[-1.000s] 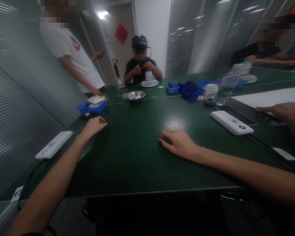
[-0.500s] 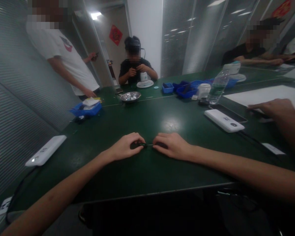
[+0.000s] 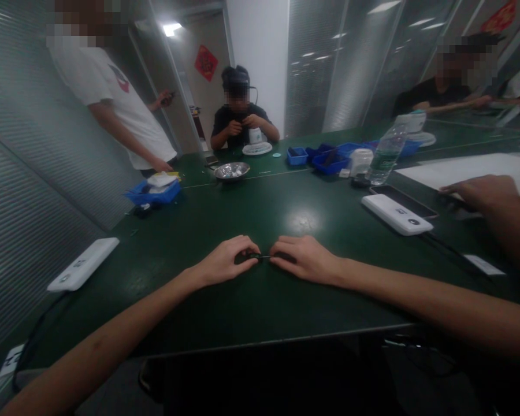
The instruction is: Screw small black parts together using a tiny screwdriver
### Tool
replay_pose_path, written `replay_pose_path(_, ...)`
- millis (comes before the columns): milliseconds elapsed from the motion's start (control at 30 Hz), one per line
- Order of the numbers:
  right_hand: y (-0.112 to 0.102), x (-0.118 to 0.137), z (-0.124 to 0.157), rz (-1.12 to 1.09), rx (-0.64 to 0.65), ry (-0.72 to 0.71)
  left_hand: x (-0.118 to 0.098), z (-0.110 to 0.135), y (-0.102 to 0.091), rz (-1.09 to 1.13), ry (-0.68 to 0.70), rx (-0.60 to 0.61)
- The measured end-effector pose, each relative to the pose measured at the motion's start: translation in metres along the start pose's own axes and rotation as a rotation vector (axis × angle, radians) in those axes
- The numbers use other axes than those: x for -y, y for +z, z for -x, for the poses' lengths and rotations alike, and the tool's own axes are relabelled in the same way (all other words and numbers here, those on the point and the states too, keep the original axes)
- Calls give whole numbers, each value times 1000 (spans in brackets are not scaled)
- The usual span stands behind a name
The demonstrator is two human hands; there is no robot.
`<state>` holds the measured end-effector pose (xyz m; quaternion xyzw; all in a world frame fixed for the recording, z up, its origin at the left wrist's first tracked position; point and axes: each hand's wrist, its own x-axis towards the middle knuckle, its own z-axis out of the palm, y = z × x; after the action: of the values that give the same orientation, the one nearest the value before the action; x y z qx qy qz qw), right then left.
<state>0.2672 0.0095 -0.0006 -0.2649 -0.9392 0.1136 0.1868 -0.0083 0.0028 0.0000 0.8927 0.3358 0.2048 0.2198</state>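
Both my hands rest on the dark green table, fingertips nearly meeting. My left hand is closed in a pinch on a small dark part. My right hand is closed too, pinching a thin metal pin that points left into that dark part. The pin bridges the short gap between the two hands. What else the fingers cover is hidden.
White power banks lie at the left edge and at the right beside a phone. Another person's hand rests at the right. Farther back: blue trays, a metal bowl, a water bottle. Several people sit or stand around.
My left hand came in from the far left by the blue tray to meet my right hand at the centre. In the last half second both hands barely shifted.
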Motion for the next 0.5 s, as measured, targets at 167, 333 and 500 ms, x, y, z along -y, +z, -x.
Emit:
replay_pose_path(167,2,-1,-1,-44,-10,-23,-1,-1,2,24,38,22)
replay_pose_path(333,6,0,-3,-37,-12,-36,-8,-3,5,29,45,28)
replay_pose_path(500,6,3,-4,-16,-23,11,-10,-4,6,10,37,4)
